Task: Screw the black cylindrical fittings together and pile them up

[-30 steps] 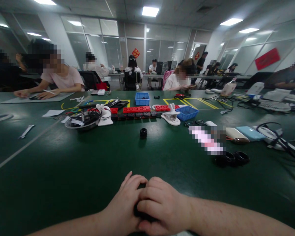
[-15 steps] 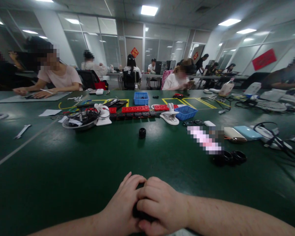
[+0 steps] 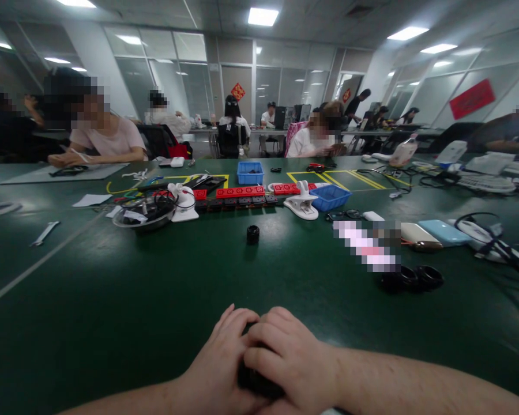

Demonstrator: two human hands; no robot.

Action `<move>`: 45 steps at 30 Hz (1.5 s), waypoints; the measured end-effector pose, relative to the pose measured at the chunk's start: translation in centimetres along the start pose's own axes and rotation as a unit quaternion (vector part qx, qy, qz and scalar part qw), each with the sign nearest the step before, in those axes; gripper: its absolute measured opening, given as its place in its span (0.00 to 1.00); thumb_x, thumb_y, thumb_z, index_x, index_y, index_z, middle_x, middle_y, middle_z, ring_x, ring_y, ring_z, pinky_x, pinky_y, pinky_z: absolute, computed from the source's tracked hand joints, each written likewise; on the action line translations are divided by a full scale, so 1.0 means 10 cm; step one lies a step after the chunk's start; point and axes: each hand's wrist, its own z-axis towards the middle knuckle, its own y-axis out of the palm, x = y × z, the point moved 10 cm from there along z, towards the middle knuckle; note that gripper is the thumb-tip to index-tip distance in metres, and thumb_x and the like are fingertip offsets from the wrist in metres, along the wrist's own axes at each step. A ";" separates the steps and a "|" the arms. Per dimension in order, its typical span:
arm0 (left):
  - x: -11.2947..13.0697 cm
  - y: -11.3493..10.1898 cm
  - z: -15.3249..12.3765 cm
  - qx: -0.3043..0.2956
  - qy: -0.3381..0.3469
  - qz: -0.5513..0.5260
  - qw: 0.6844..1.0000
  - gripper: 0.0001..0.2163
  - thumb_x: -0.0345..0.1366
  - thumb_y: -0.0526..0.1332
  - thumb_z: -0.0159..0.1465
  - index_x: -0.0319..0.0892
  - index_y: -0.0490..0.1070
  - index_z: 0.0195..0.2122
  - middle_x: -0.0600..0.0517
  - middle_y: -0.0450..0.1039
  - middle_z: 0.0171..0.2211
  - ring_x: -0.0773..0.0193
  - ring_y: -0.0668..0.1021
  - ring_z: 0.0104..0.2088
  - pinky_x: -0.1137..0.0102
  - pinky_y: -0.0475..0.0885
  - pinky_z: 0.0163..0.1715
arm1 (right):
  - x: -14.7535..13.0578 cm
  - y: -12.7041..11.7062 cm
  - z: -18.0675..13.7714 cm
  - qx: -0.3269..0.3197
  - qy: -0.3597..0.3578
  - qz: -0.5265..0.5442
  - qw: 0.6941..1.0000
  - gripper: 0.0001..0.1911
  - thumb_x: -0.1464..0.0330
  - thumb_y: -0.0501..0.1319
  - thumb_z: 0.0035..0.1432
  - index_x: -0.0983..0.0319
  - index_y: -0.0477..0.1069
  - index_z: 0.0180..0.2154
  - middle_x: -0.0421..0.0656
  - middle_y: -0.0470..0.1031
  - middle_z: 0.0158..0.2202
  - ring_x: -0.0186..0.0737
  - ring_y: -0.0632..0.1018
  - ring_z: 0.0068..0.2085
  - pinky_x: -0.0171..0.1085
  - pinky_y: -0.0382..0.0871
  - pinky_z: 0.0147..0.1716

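Close to me at the bottom of the view, my left hand [image 3: 225,357] and my right hand [image 3: 283,351] are both closed round one black rounded object [image 3: 257,380]. My fingers cover most of it, so its exact kind cannot be made out. The left hand grips its left side, while the right hand's bent fingers lie over the top and right side. Farther out on the green table [image 3: 155,300] a small black ribbed cylinder [image 3: 253,234] stands upright by itself.
Black ring-shaped pieces [image 3: 428,278] lie at right, by power banks [image 3: 443,231] and cables. Across the middle are a red and black power strip [image 3: 241,192], white clips [image 3: 301,204], blue bins [image 3: 330,197] and a bowl of parts [image 3: 145,222]. A wrench [image 3: 45,233] lies left. Several people sit beyond.
The view has shifted slightly, moving the table things a little to the right. Both hands keep their hold on the black object, with the right fingers slightly shifted over it.
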 end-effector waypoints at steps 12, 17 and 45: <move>-0.05 0.05 0.00 -0.004 -0.007 0.008 1.000 0.24 0.34 0.64 0.45 0.43 0.64 0.46 0.46 0.66 0.45 0.49 0.68 0.48 0.45 0.52 0.55 | 0.07 0.00 -0.02 -0.003 0.033 -0.047 0.998 0.31 0.42 0.44 0.53 0.63 0.66 0.32 0.42 0.68 0.28 0.37 0.66 0.30 0.39 0.55 0.29; -0.06 0.06 -0.02 0.007 -0.001 0.015 1.000 0.23 0.35 0.64 0.46 0.43 0.65 0.45 0.46 0.65 0.47 0.48 0.68 0.49 0.44 0.53 0.54 | 0.03 -0.05 -0.02 0.017 0.021 -0.048 0.998 0.28 0.48 0.42 0.58 0.64 0.66 0.29 0.42 0.67 0.26 0.36 0.65 0.28 0.38 0.54 0.28; -0.06 0.04 -0.04 0.005 -0.010 0.005 1.000 0.30 0.40 0.69 0.42 0.45 0.65 0.48 0.46 0.64 0.48 0.47 0.67 0.49 0.45 0.51 0.55 | 0.03 0.02 0.00 -0.159 0.052 0.110 0.980 0.19 0.62 0.65 0.47 0.64 0.70 0.41 0.43 0.69 0.39 0.37 0.68 0.40 0.34 0.64 0.41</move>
